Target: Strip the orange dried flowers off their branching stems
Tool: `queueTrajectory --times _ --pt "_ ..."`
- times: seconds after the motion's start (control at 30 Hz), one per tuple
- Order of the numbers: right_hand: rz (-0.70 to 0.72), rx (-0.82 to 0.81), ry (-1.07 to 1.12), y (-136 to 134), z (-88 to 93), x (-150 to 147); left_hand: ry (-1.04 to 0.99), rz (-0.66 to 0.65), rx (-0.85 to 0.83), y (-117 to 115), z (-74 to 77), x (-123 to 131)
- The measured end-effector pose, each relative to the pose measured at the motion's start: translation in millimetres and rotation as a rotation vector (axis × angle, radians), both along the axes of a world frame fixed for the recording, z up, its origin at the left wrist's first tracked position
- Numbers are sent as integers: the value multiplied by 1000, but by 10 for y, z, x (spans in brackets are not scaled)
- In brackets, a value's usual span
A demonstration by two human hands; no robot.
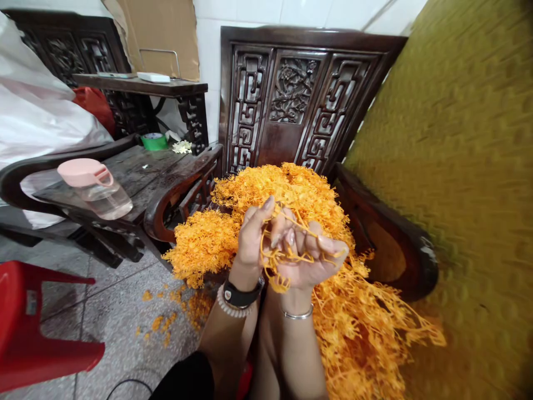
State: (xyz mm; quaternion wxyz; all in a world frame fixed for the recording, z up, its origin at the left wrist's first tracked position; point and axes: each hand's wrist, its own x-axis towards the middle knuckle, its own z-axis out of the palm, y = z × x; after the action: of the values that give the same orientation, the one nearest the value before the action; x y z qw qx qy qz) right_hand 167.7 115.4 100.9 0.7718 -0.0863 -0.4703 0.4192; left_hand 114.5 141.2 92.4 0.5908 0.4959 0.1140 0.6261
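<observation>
My left hand (250, 236), with a black band and a coiled bracelet at the wrist, pinches a thin orange branching strand (272, 261). Palm up beside it, my right hand (310, 266) wears a silver bangle and has its fingers curled around the same strand. The strand's loops run across both hands and dangle below the fingers. Behind my hands rises a big heap of similar orange strands (283, 183) on a dark wooden chair (291, 136). A smaller clump (204, 241) sits at the left, and a looser mass (353, 339) spreads to the right of my forearms.
A pink-lidded bottle (100, 189) and green tape roll (154, 141) stand on a dark side table (145, 172). At lower left is a red stool (37, 333). Orange bits (160, 322) litter the floor. A yellowish textured surface (466, 166) borders the right.
</observation>
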Motion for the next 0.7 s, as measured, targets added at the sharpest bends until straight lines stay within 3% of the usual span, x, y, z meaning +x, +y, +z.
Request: queueTrajectory --times 0.1,0.2,0.27,0.33,0.43,0.57,0.7 --pt "9 39 2 -18 -38 54 79 164 24 8 26 -105" --pt "-137 12 136 8 -80 193 -18 354 -13 75 68 -236" --pt "-184 30 145 37 -77 292 -177 340 -31 121 85 -303" --pt "-173 42 31 55 -48 364 -258 209 -36 152 78 -339" --pt "-225 3 -191 44 -14 415 -133 67 -8 176 25 -349" --pt "-492 -31 -438 -2 -42 425 93 179 1 224 -69 -366" --pt "-770 11 -703 -18 -41 383 4 349 20 263 -99 -431"
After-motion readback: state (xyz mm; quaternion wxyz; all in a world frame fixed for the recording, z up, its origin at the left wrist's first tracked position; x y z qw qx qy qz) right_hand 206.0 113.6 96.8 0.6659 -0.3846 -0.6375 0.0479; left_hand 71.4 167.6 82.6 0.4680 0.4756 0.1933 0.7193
